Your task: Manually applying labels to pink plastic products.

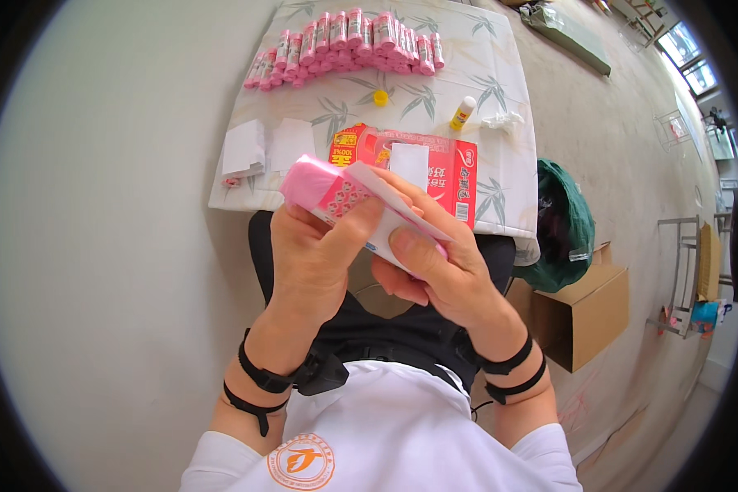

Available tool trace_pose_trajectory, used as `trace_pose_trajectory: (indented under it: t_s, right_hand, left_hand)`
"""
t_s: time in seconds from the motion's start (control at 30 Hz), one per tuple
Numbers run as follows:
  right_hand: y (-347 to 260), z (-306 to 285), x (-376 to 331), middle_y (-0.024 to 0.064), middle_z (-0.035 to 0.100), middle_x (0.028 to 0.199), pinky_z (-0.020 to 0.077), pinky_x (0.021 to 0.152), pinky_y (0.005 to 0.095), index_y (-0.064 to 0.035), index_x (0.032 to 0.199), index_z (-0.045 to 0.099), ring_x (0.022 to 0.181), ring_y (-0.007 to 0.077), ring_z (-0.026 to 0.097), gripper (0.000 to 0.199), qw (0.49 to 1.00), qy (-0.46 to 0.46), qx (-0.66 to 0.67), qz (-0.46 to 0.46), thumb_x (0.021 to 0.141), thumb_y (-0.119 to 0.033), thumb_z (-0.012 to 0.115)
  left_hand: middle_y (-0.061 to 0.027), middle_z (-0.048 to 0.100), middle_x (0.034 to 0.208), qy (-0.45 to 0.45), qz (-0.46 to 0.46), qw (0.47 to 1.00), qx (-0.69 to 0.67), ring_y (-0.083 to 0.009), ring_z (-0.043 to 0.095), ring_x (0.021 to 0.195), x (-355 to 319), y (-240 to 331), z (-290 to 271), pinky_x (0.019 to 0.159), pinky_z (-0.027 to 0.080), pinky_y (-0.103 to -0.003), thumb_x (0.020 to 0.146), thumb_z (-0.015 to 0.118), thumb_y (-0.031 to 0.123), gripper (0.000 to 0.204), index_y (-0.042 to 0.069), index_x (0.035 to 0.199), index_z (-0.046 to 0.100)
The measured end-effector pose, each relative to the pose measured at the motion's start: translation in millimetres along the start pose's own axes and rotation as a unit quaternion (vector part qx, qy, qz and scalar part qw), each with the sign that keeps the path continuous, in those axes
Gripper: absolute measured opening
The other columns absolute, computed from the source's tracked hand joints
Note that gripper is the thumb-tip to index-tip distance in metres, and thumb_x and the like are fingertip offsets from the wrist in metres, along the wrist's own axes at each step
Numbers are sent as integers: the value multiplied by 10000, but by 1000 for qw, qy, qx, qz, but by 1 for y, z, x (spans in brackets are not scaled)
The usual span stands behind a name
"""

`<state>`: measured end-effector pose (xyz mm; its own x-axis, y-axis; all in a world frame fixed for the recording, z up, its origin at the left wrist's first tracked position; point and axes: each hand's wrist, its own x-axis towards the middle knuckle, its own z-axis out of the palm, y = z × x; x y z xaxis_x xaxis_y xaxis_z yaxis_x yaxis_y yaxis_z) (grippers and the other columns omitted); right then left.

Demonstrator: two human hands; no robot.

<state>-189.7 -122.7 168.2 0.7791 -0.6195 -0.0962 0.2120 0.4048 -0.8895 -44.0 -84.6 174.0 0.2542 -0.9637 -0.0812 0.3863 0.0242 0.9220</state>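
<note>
Pink roll, paper label half-wrapped, tilted, held.

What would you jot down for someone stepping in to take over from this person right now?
Left hand: grips the pink roll with its paper label.
Right hand: fingers press the label's free end.
On the cloth-covered table: a row of finished pink rolls, white label slips, a glue stick with its yellow cap off, a red carton.
Done: many rolls wrapped.
Left: this roll's label not yet closed.
</note>
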Motion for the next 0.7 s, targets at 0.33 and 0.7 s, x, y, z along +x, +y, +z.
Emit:
trace_pose_trajectory:
  t_s: [0.33, 0.7]
  right_hand:
    - [28, 27, -5, 23, 572, 977, 414, 629, 166, 31, 1337, 408, 798, 33, 507, 421, 964, 195, 97, -150, 949, -116, 474]
    - [34, 34, -13, 53, 570, 1037, 422, 704, 191, 62, 1297, 449, 848, 64, 511, 394, 950, 240, 44, -195, 965, -147, 473]
  left_hand:
    - [-74, 625, 1028, 69, 31, 997, -28, -110, 616, 812, 2, -10, 32, 728, 513, -266, 853, 595, 106, 355, -8, 1185, 536]
    - [-206, 595, 1121, -60, 14, 995, -73, -232, 646, 939, -5, -16, 28, 751, 551, -321, 969, 451, 272, 351, -24, 1148, 507]
